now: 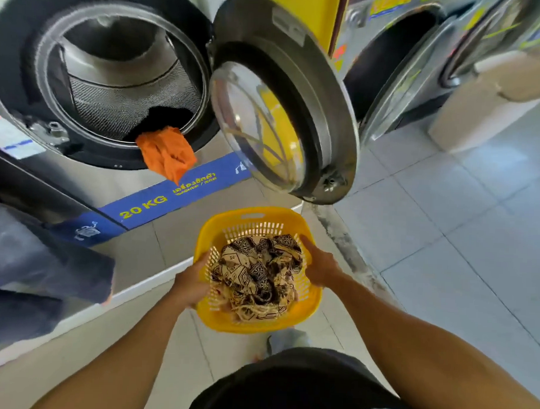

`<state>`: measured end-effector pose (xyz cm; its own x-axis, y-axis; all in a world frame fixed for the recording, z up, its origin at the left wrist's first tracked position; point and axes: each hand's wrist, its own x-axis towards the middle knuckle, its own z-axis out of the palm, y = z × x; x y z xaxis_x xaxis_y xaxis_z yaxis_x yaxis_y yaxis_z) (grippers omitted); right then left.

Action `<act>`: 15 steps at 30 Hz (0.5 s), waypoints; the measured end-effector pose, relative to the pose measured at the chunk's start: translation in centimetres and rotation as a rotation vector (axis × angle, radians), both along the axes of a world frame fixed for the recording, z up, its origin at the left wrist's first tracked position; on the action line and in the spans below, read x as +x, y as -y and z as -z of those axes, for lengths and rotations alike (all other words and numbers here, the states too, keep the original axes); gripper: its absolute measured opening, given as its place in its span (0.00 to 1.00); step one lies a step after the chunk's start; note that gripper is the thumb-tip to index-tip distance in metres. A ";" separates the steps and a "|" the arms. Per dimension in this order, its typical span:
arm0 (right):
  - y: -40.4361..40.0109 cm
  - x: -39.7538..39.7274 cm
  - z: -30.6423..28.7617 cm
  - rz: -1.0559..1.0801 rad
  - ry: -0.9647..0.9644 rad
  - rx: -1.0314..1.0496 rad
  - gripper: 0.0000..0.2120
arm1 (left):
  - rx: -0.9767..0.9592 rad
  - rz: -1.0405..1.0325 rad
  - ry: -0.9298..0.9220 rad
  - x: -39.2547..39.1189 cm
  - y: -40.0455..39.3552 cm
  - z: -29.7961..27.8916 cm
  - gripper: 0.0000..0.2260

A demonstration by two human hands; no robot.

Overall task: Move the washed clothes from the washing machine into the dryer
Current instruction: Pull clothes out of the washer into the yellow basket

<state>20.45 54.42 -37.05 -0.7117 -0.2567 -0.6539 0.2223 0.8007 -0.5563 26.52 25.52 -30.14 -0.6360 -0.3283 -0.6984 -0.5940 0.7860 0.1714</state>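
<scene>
A yellow plastic laundry basket (pixel 253 217) sits low in front of me, above the tiled floor, with a cream-and-black patterned cloth (pixel 257 274) bunched inside. My left hand (pixel 191 285) grips the basket's left rim. My right hand (pixel 320 264) grips its right rim. The washing machine (pixel 80 173) stands at upper left with its drum open. An orange garment (pixel 166 151) hangs out over the drum's lower lip, and a dark garment (pixel 164 116) lies behind it in the drum.
The washer's round door (pixel 284 113) swings open to the right, just above the basket. A second machine (pixel 396 65) with an open door stands at upper right, beside a cream bin (pixel 480 98). Dark fabric (pixel 40 263) hangs at the left edge.
</scene>
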 end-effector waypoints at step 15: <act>-20.4 12.1 -1.0 0.471 0.011 0.149 0.40 | 0.120 0.505 0.034 -1.8 -20.5 0.0 0.38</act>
<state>32.53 74.80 -36.05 -0.7206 0.1886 -0.6672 0.5847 0.6826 -0.4385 24.71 46.05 -30.10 -0.6706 0.0969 -0.7354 -0.1530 0.9520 0.2650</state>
